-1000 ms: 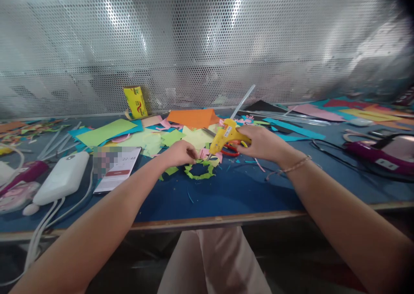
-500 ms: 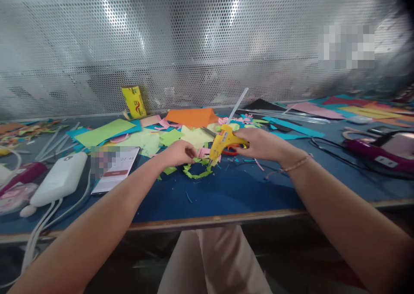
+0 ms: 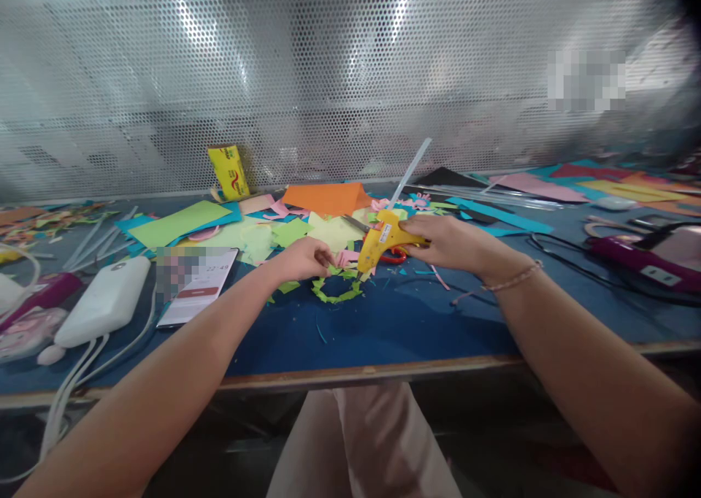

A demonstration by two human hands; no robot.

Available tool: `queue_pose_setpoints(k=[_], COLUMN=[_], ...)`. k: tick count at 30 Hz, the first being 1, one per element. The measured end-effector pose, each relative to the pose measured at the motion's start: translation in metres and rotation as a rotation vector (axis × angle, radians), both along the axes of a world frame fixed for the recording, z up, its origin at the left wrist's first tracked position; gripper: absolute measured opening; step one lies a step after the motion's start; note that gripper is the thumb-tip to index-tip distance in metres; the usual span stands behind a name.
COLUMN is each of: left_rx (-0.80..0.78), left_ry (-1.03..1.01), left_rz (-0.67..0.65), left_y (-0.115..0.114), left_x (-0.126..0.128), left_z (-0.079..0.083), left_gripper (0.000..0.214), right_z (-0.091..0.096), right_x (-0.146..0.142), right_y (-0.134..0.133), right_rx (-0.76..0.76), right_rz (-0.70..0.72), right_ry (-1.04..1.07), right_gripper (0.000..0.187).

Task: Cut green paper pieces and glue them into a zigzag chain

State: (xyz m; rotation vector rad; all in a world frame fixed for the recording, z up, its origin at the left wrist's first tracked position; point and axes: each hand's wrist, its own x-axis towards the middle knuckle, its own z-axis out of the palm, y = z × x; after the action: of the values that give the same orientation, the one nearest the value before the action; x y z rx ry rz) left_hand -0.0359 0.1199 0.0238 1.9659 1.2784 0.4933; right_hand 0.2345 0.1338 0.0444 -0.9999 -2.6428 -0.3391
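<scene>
My right hand (image 3: 446, 242) grips a yellow hot glue gun (image 3: 380, 241), with a long clear glue stick (image 3: 410, 171) standing out of its back. The gun's nozzle points down at the right side of a wreath-like green paper ring (image 3: 335, 299); whether it touches is too small to tell. At the ring's upper left, my left hand (image 3: 304, 258) is closed, thumb and fingers pinched on its edge. The ring lies on the blue tabletop (image 3: 372, 337). Scissors (image 3: 395, 255) with red-orange handles rest behind the glue gun, partly hidden by it. Pink paper bits (image 3: 347, 258) lie behind the ring.
Left of my left arm are a phone (image 3: 197, 293), a white power bank (image 3: 104, 301) and cables. Coloured paper sheets (image 3: 323, 197) and a yellow packet (image 3: 228, 173) lie along the back, before a perforated metal panel (image 3: 328, 67). A purple device (image 3: 646, 264) with black cable is at right.
The glue gun and my right hand have shifted slightly right, and the glue stick leans further right. My left hand and the paper ring have barely moved.
</scene>
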Motion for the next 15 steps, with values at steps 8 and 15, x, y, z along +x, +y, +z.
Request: queue_pose_setpoints(k=[8, 15], left_rx=[0.002, -0.009], left_ry=[0.04, -0.022], left_rz=[0.009, 0.0], left_y=[-0.004, -0.003], left_x=[0.0, -0.007], left_z=[0.007, 0.008], left_gripper=[0.023, 0.024], right_z=[0.006, 0.005], right_x=[0.004, 0.045], right_y=[-0.002, 0.022], right_rx=[0.109, 0.131], right_rz=[-0.107, -0.575], right_ry=[-0.039, 0.235], right_gripper=[0.023, 0.039])
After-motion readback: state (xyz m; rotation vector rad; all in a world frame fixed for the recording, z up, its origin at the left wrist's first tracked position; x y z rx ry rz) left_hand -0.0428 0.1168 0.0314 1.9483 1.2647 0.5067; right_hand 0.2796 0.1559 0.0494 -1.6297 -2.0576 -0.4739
